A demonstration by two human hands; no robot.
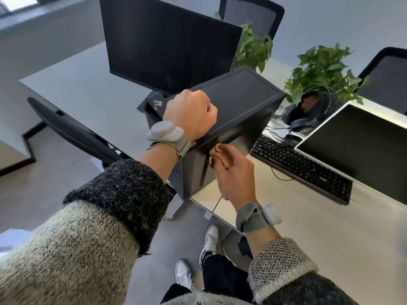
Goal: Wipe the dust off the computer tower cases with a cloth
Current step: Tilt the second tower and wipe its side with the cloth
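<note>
The fingers [210,111] of my left hand [189,115] are curled under, knuckles up, on top of the black tower case [240,93]. The fingers [217,155] of my right hand [233,175] bunch against its glossy side. I cannot tell what either holds. The case stands at the tabletop [88,84] edge, beside a keyboard [301,168].

Open desk [83,89] left of the tower [237,95], so I've got a clean lane there. Behind it the monitor [167,45] crowds close. The right's tight: keyboard [304,168], headphones [308,115], second monitor [361,150]. A chair [72,130] blocks low left.
</note>
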